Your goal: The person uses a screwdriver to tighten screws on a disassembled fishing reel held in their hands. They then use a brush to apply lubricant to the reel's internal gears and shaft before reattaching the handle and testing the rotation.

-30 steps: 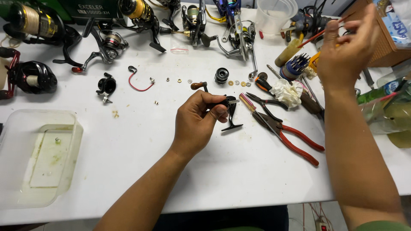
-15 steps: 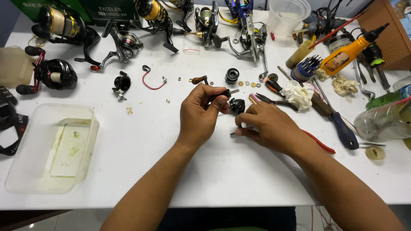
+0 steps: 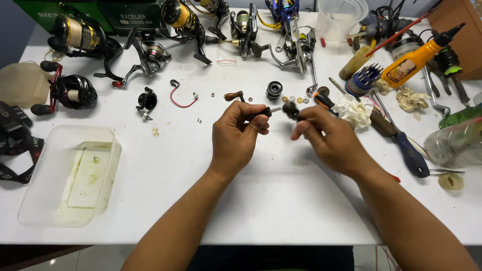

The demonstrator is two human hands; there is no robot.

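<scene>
Above the middle of the white table [image 3: 261, 211], my left hand [image 3: 236, 138] pinches a slim black reel handle shaft [image 3: 261, 113] between thumb and fingers. My right hand [image 3: 326, 138] grips a small dark round part [image 3: 290, 109] at the shaft's tip, so both hands meet on the same piece. Just beyond them lie a small black spool [image 3: 274, 90], a brown wooden knob [image 3: 233, 95] and several tiny washers [image 3: 296, 99].
Several fishing reels [image 3: 150, 55] line the far edge. A clear plastic tub [image 3: 70, 175] with oily liquid sits at left. Right side holds a crumpled tissue [image 3: 354, 110], screwdrivers [image 3: 406, 148], an orange tool [image 3: 409, 62], a plastic bottle [image 3: 454, 145] and a clear cup [image 3: 341, 17].
My right hand came down from the far right of the table, first beneath the piece in my left hand, and now grips its tip. The pliers are hidden under my right arm.
</scene>
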